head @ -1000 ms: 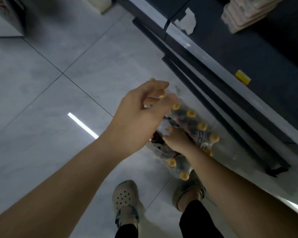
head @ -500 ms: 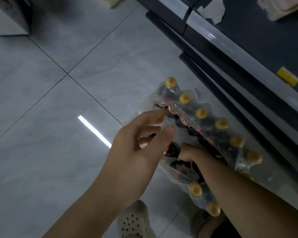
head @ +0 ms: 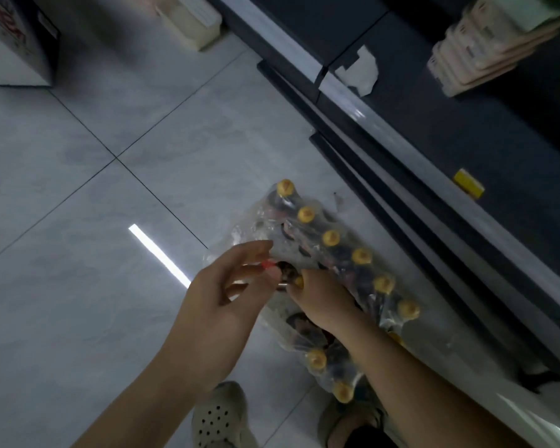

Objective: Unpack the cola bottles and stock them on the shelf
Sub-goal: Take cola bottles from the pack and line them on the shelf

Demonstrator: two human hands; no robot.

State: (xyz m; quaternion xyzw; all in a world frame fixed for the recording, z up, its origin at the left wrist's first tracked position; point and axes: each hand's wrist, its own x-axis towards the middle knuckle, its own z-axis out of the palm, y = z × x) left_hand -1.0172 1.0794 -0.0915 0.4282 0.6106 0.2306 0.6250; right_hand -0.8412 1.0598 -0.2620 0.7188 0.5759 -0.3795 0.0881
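Both hands now meeting at the pack's floor-side edge.
R hand (head: 325,299) is lifting a cola bottle (head: 290,278) from the shrink-wrapped pack (head: 337,263), fingers curled round it; L hand (head: 227,295) is closing in, fingertips touching it.

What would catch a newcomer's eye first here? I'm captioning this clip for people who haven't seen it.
First, the pack of cola bottles with yellow caps, shrink-wrapped, standing on the tiled floor beside the dark shelf. Next, both hands at its torn side: the right hand grips a bottle by the neck, while the left hand touches it with loosely curled fingers.
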